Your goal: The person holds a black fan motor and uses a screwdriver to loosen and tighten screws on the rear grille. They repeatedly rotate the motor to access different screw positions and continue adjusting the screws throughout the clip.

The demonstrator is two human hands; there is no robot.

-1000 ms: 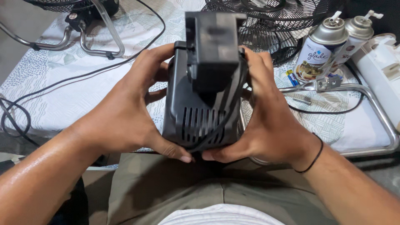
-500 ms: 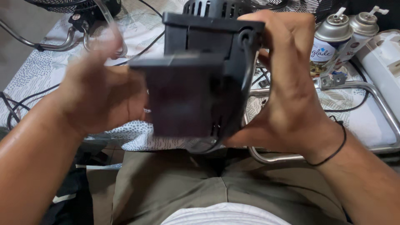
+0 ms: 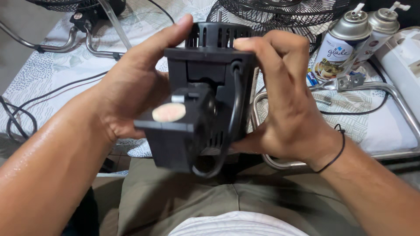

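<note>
Tilted lower and steadied since half a second ago: black motor housing point(image 3: 205, 91), its boxy end now toward the camera, a pale round sticker on it. Held up over the lap between both hands. Left hand point(image 3: 131, 83) curled round the left side, forefinger stretched along the vented top. Right hand point(image 3: 284, 105) wrapped round the right side, fingers over the top edge, black cord point(image 3: 234, 113) looping down beside its palm. Beyond the right hand, two spray cans point(image 3: 345, 43), a fan grille point(image 3: 280, 13) and a metal tube stand point(image 3: 393, 94) on the patterned tabletop point(image 3: 48, 65). Beyond the left hand, loose cables point(image 3: 22, 113).
</note>
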